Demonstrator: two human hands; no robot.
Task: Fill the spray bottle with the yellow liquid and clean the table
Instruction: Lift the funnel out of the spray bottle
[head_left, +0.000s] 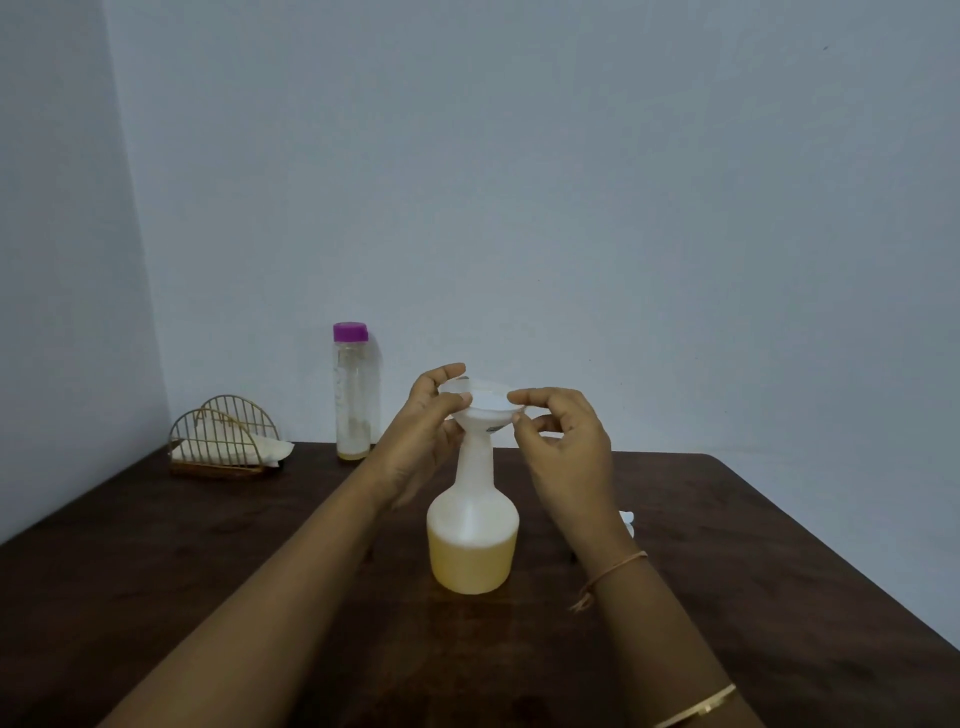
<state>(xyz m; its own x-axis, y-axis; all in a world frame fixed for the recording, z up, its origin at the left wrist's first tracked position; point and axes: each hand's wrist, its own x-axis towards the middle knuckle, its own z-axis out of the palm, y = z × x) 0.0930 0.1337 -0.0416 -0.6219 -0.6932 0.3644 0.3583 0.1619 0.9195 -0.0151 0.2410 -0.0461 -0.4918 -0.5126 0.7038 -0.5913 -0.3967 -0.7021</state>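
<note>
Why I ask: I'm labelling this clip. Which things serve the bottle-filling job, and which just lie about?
Job: spray bottle, funnel pinched by left hand and right hand, purple-capped bottle, table.
Lying about: wire napkin holder.

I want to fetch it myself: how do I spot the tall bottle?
On the dark table, look to the far edge by the wall. Right of the gold wire napkin holder stands a tall clear bottle. Only it has a purple cap and is nearly empty.
</note>
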